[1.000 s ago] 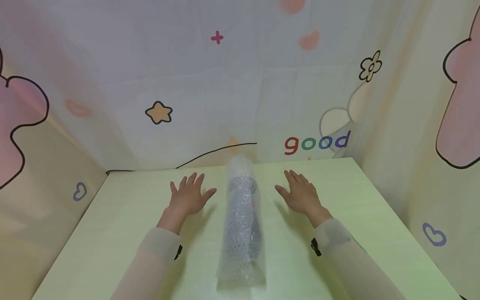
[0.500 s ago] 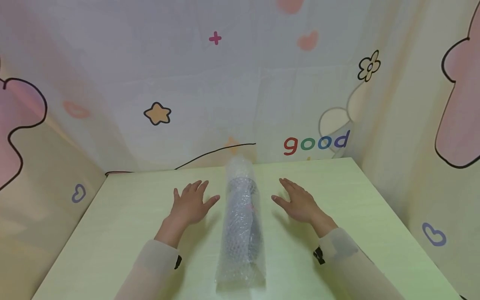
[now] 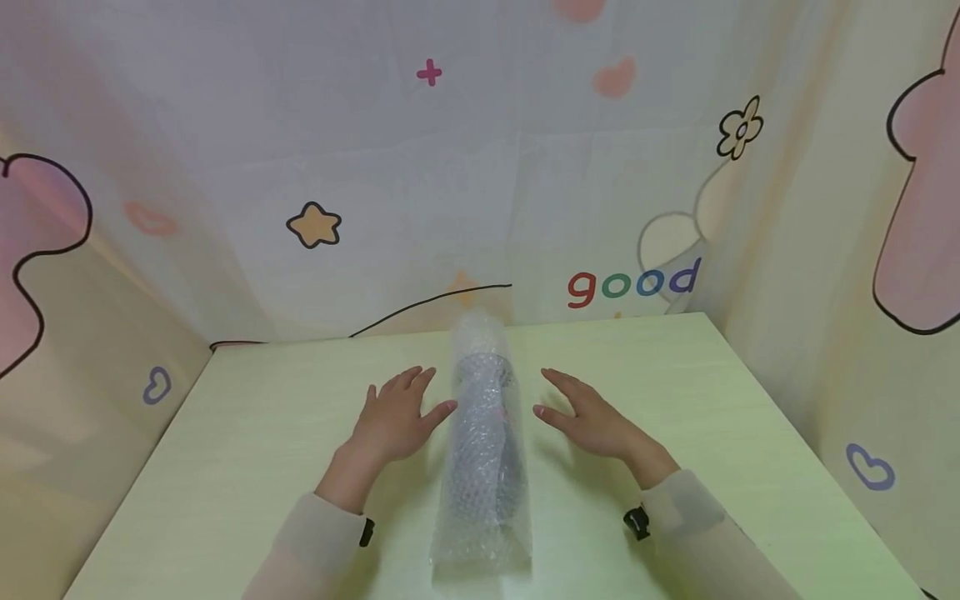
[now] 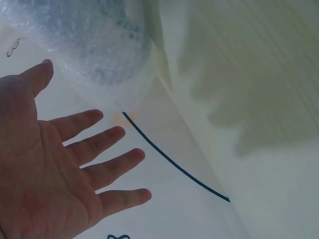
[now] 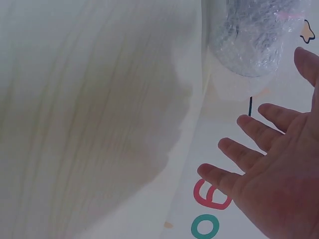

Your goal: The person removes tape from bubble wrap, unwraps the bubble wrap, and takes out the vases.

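A long object wrapped in bubble wrap [image 3: 483, 450] lies lengthwise on the table, its far end near the back edge. The wrap blurs what is inside; it looks greyish and rounded, with a small pink mark. To its left my left hand [image 3: 393, 421] hovers with fingers spread, the thumb tip close to the wrap. On the other side my right hand [image 3: 592, 421] hovers over the table, fingers straight, a small gap from the bundle. Both palms face the bubble-wrapped bundle [image 4: 94, 40], seen also in the right wrist view as a clear-wrapped bundle [image 5: 254, 37].
The pale yellow-green table [image 3: 225, 450] reaches back to a printed curtain [image 3: 390, 167]. Curtains also hang along both sides. A black strap piece [image 3: 637, 522] shows at the right cuff, another black strap piece [image 3: 367, 532] at the left.
Both hands have drawn inward toward the wrapped bundle and slightly nearer to me. The bundle has stayed in place.
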A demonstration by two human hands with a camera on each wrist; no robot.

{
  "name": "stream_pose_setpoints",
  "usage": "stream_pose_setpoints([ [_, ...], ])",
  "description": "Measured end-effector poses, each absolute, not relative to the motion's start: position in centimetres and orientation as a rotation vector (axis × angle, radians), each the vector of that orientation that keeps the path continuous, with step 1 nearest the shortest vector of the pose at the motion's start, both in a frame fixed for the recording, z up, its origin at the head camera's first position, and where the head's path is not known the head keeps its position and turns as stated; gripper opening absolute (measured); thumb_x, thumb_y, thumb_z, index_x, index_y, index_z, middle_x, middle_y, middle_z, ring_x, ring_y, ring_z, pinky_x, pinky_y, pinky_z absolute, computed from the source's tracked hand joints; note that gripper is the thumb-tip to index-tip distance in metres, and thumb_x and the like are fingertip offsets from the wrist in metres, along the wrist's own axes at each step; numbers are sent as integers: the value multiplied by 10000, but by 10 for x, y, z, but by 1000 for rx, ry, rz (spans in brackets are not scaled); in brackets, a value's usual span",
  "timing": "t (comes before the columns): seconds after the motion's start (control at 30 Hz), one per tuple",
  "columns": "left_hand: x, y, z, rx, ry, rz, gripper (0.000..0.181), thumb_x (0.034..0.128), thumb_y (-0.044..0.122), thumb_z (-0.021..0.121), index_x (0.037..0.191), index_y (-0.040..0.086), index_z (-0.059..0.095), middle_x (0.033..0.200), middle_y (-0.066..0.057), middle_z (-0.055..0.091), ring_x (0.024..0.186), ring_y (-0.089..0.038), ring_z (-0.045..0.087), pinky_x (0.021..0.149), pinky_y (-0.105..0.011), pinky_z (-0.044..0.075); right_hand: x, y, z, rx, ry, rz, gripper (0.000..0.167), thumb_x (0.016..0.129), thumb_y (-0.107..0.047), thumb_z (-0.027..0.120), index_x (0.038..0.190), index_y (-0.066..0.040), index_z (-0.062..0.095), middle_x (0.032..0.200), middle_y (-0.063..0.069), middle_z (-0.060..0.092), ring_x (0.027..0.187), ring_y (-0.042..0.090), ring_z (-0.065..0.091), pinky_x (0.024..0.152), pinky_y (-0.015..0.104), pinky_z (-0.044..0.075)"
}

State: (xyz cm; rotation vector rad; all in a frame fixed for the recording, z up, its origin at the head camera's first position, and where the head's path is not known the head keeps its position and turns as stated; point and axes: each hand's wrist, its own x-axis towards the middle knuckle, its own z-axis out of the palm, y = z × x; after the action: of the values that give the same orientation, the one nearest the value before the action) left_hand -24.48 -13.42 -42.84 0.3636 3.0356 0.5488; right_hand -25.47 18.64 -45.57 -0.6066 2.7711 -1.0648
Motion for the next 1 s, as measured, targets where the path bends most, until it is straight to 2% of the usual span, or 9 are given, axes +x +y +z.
stream_pose_setpoints([
  [0.23,-238,-127,-424,379,3019,577,779,1022,603,534,1615,128,361,1673,-148,343,1500,-431,385,1181,-634,353,-248,181,-455,-641,2735,-1074,786,1036,-499,582,1651,-127,265,1700,154,280,1576,410,236,1253,628,221],
  [0.4,-232,-118,-417,390,2997,598,785,1011,611,551,1617,149,363,1681,-125,334,1493,-413,404,1078,-641,461,-244,177,-455,-645,2695,-1104,817,1017,-538,598,1663,-192,236,1706,133,269,1573,399,253,1240,631,251],
  [0.57,-226,-108,-409,423,2974,621,783,1009,638,527,1618,172,365,1671,-117,351,1475,-406,431,1022,-656,492,-239,172,-454,-662,2637,-1167,810,999,-533,631,1656,-241,256,1705,80,278,1568,378,280,1227,639,278],
  [1.0,-217,-85,-402,482,2937,622,792,986,639,570,1594,156,414,1656,-123,373,1453,-405,455,1013,-644,501,-235,162,-458,-776,2568,-1227,820,979,-484,690,1646,-246,277,1705,41,272,1578,331,266,1230,626,281],
])
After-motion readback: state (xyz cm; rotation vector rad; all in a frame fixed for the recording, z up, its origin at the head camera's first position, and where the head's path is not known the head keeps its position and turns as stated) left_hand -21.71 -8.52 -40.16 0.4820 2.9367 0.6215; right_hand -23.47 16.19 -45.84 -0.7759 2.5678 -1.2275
